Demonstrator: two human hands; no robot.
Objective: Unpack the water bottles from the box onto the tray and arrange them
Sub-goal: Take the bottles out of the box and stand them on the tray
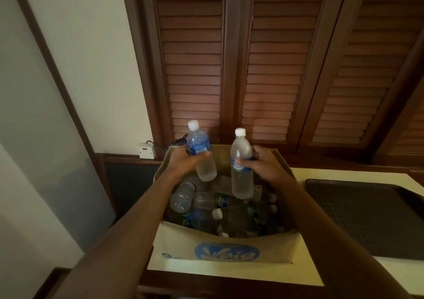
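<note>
Nearest me, the front wall of the cardboard box (226, 244) carries a blue oval logo; the script inside it reads something like "Waiq", though I can't make it out for certain. The box sits open-topped on a cream tabletop (305, 273) with a dark wooden edge.

Inside the box I see loose water bottles (207, 203) lying on their sides, clear plastic, white caps, blue-and-white labels too small to read.

My left hand (183, 161) grips one bottle, the left bottle (200, 152), fingers wrapped round its label band. It is held above the box, tilted with its white cap leaning left. The upper part looks bluish, the lower part cloudy.

My right hand (267, 163) grips a second bottle, the right bottle (241, 164), thumb across the blue label. This one stands close to upright above the box, its base just over the bottles below. Its clear wall looks frosted or fogged. The two held bottles are near each other but apart.

To the right of the box, a dark textured tray (367, 218) lies flat on the tabletop, just beside the box.

Farther back: a white wall socket (147, 150) with a cable plugged in, low on the left. Behind everything, dark brown louvred wooden doors (263, 69); a pale wall (80, 57) with dark trim on the left.
</note>
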